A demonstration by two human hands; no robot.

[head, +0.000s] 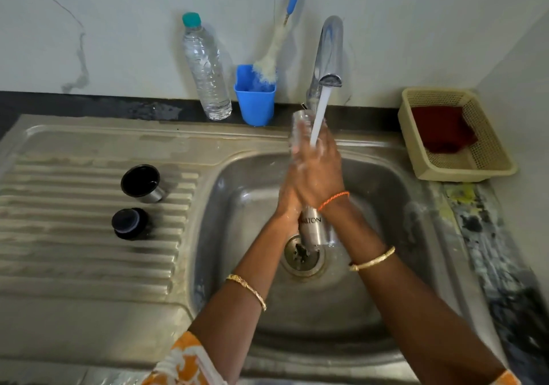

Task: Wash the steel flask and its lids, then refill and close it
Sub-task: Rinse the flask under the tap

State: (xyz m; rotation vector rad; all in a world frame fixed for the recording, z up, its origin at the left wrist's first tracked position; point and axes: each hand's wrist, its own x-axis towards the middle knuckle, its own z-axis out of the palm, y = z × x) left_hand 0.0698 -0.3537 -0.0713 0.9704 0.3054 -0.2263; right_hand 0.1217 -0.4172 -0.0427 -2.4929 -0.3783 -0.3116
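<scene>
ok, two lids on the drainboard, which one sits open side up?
The farther lid, the steel-walled cup: its black hollow faces up. The nearer all-black lid shows a closed domed top.

plastic bottle point(207, 69) beside blue cup point(255, 103) holding brush point(271, 57); red cloth point(442, 129) in basket point(487, 161)

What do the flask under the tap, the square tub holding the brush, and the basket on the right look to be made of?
The cylindrical silver flask looks like brushed stainless steel: dull grey sheen, printed lettering. The square blue tub seems to be smooth, opaque moulded plastic. The cream rectangular basket is probably plastic too, judging by its fine, regular mesh walls.
</scene>
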